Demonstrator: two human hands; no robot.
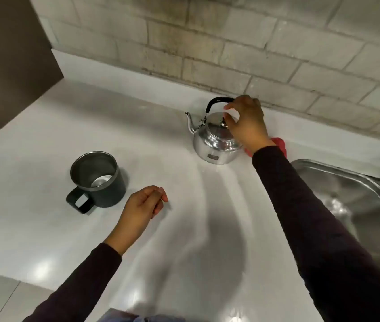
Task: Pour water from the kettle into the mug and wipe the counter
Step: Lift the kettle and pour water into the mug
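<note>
A shiny steel kettle [215, 141] with a black arched handle stands upright at the back of the white counter [184, 228], its spout pointing left. My right hand [247, 124] is over its lid. The forefinger touches the right end of the handle and the thumb is beside the lid knob, with the fingers apart and not closed round the handle. A dark mug [98, 180] with a steel inside stands at the left, handle towards me. My left hand [141, 208] hovers just right of the mug, loosely curled and holding nothing. A red cloth [280, 143] lies behind my right wrist, mostly hidden.
A steel sink [346, 196] is set into the counter at the right, with part of a tap at the frame's edge. A tiled wall [254, 43] runs along the back. A dark panel [10, 66] borders the counter at the left.
</note>
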